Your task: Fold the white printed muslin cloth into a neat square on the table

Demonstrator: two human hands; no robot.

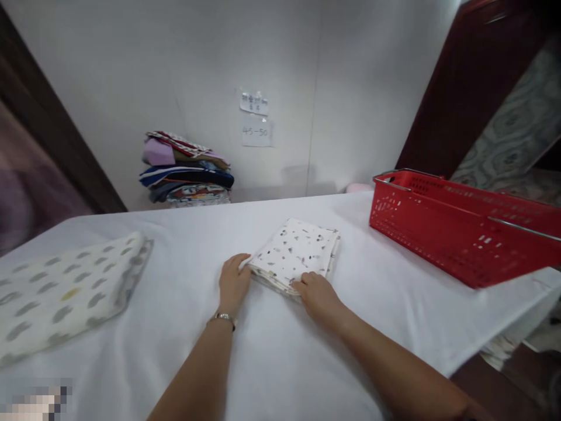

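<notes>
A folded white cloth (298, 248) with small grey and dark prints lies in the middle of the table, its layers showing along the near edge. My left hand (235, 279) pinches its near left corner, where a bit of the fabric is pulled up. At the near right side, my right hand (316, 295) grips the edge of the same cloth, fingers on top and thumb out of sight. A bracelet circles my left wrist.
The table has a white cover (184, 251). On the left lies a folded cream cloth (72, 286) with grey cloud shapes. A red plastic basket (438, 228) with metal handles stands right. Behind the table rises a stack of folded fabrics (188, 172); paper signs (257, 131) hang on the wall.
</notes>
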